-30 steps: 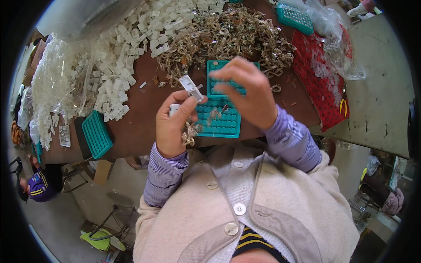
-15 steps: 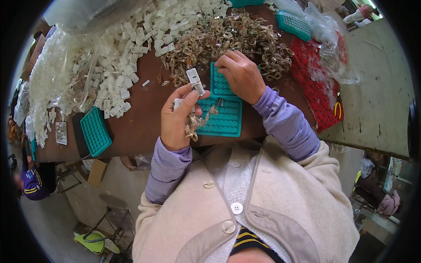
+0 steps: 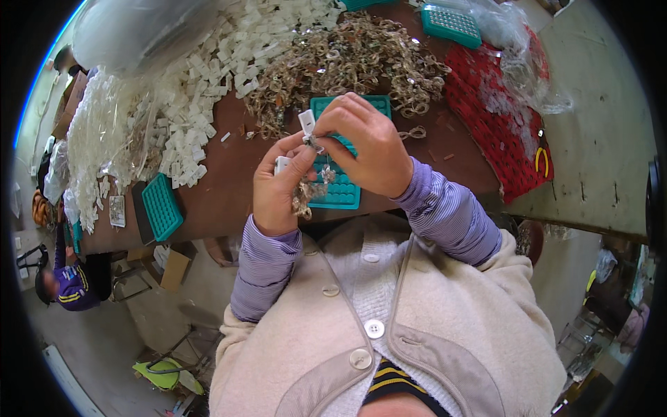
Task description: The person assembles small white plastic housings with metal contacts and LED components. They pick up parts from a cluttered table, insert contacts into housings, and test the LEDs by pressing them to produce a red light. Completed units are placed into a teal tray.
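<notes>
My left hand (image 3: 278,184) is closed around a small white plastic case (image 3: 306,121) with its lid standing up. Another white piece (image 3: 281,164) is tucked in the same hand, and a bunch of brownish translucent loops (image 3: 301,200) hangs below its fingers. My right hand (image 3: 372,149) meets the left at the case, thumb and fingers pinched together at its near end. Whatever lies between those right fingertips is too small and hidden to make out. Beneath both hands are two teal trays with rows of round hollows, a far tray (image 3: 381,104) and a near tray (image 3: 340,196).
A heap of white plastic cases (image 3: 187,90) spreads over the brown table's left, beside a pile of brownish loops (image 3: 333,62). Another teal tray (image 3: 162,207) lies left. Red patterned cloth (image 3: 486,118), yellow-handled pliers (image 3: 542,160) and a filled teal tray (image 3: 451,26) are right.
My right hand has come off the far tray and moved left and nearer, to the case in my left hand. The left hand stays nearly in place. The view has shifted slightly.
</notes>
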A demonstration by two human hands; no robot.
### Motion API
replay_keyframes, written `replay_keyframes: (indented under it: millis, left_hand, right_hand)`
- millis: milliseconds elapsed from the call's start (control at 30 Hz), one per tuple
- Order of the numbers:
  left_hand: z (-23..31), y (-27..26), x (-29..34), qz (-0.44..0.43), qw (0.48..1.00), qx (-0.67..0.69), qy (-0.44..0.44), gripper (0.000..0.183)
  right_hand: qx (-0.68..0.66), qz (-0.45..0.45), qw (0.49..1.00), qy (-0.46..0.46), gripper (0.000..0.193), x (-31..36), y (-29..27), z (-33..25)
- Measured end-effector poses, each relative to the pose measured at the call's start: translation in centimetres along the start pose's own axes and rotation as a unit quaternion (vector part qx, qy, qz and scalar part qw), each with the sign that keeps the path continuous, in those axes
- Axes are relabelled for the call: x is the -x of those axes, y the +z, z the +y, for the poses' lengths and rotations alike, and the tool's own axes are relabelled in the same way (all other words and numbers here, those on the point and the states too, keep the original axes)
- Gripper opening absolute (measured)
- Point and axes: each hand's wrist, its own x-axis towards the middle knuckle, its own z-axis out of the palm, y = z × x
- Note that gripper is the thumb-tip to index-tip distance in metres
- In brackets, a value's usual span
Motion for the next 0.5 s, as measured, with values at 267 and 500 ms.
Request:
replay_keyframes:
  millis: [267,500]
  left_hand:
    - [-0.4,1.7,-0.6,0.008,0.993,-0.108,0.035,0.031]
    - [3.2,-1.2,0.0,-0.004,0.999,0.022,0.031,0.035]
  right_hand:
    - [0.051,-0.028,0.998,0.025,0.03,1.6,-3.6,0.0]
    - [0.266,-0.279,0.918,0.096,0.092,1.8,-7.3,4.2]
